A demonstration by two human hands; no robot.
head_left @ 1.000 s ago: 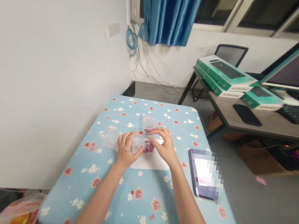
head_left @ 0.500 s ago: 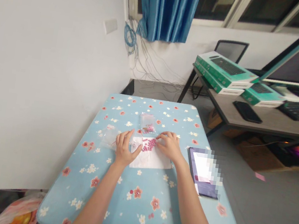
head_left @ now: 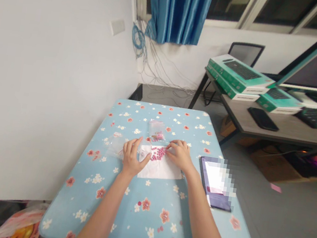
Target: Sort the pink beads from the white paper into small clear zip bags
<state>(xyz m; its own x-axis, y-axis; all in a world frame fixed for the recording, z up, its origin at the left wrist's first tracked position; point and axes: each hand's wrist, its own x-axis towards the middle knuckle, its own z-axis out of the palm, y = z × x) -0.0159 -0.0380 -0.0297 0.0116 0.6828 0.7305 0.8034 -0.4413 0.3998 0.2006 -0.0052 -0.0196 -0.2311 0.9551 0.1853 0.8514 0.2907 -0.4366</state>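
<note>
Seen from above and behind a person seated at a small table, two bare forearms reach forward onto a pale blue tablecloth (head_left: 119, 224) printed with pink and white flowers; the left hand (head_left: 132, 157) lies with its fingers spread wide, and its thumb sits against a clear plastic square (head_left: 145, 151), though whether it pins that plastic down I cannot tell; the right hand (head_left: 179, 156) is curved into a narrow, cupped shape, its fingertips (head_left: 169, 146) at the edge of a small cluster of round pink pills (head_left: 157, 153), and no pill can be made out between them, so any hold there is uncertain; the pills lie on a white paper sheet (head_left: 159, 169), directly between the two hands; just ahead of the hands is a small clear zip bag (head_left: 156, 130) with a few more pink pills in its lower corner; a looser clear plastic bag (head_left: 116, 145) lies just beyond the left hand; a tablet (head_left: 216, 183), its screen blurred out, lies well past the right hand; the work in hand appears to be sorting through the pills by fingertip; any further pick would call for a fine pinch on a single pill.
</note>
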